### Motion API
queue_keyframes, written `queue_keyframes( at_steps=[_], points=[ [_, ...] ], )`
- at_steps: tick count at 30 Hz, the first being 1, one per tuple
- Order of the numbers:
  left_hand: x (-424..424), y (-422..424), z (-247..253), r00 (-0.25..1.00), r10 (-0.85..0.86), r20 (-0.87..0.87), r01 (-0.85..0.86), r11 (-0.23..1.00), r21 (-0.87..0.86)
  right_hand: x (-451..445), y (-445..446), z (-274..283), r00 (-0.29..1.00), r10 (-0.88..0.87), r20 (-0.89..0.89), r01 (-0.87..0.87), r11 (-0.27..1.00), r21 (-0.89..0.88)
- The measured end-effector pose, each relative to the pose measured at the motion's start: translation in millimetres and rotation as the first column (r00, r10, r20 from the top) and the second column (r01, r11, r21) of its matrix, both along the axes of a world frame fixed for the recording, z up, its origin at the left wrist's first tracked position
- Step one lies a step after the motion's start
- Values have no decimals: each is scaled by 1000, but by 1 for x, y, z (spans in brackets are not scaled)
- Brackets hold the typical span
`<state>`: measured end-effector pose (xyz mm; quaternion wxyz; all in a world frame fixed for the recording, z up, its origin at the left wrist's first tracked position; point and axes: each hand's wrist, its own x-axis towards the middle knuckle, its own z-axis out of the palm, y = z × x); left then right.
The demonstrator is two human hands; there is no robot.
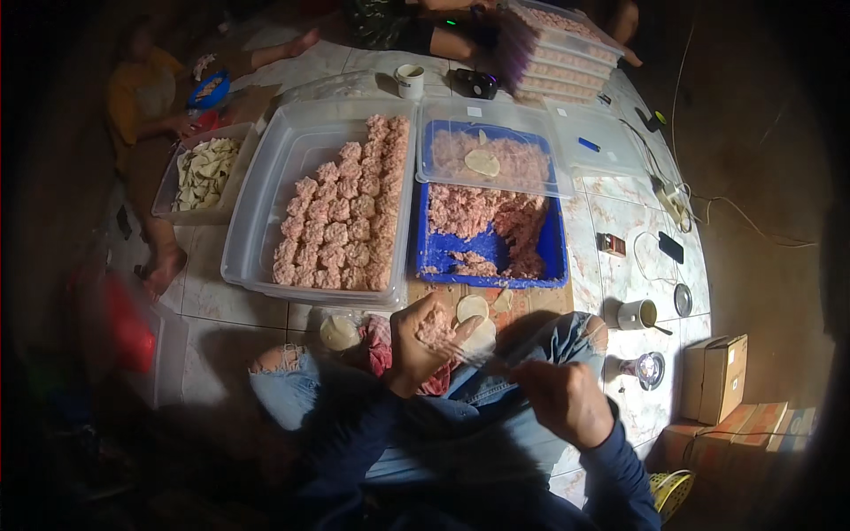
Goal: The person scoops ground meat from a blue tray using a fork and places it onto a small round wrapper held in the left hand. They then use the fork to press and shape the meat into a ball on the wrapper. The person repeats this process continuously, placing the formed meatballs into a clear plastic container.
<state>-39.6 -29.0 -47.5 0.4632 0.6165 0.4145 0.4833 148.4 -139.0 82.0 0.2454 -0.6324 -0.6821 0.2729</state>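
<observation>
My left hand cups a lump of pink minced filling; whether a wrapper lies under it I cannot tell. My right hand grips a motion-blurred utensil, perhaps a fork or spoon, whose tip is near the left fingers. Round pale dough wrappers lie on cardboard just beyond the hands. Past them is a blue tub of minced filling, its far part under a clear lid with a wrapper on top. To its left, a clear plastic box holds rows of filled dumplings.
Left stands a box of folded wrappers beside a seated person. Stacked full boxes rise at the back. On the tiles at right are a mug with a spoon, a phone, cables and cardboard boxes.
</observation>
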Motion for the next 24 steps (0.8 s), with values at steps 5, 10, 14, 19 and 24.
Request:
queue_keyframes(
  at_steps=[5, 10, 14, 19, 24],
  points=[
    [4, -4, -4, 989, 141, -52, -123, 958, 257, -25, -3, -24, 977, -146, -154, 131, 986, -103],
    [4, 1, -10, 987, 151, -47, -128, 937, 324, -31, 0, -49, 909, -278, -310, 255, 960, -113],
    [8, -2, -32, 991, 111, -68, -102, 987, 126, -24, 15, -56, 872, -442, -210, 447, 894, -28],
    [13, 11, -40, 961, -103, 258, 175, 945, -276, 51, 30, -143, 677, -338, 654, 320, 935, 152],
    [8, 12, -40, 953, -187, 239, 240, 947, -214, 56, -5, -88, 825, -232, 516, 227, 971, 73]
  ],
)
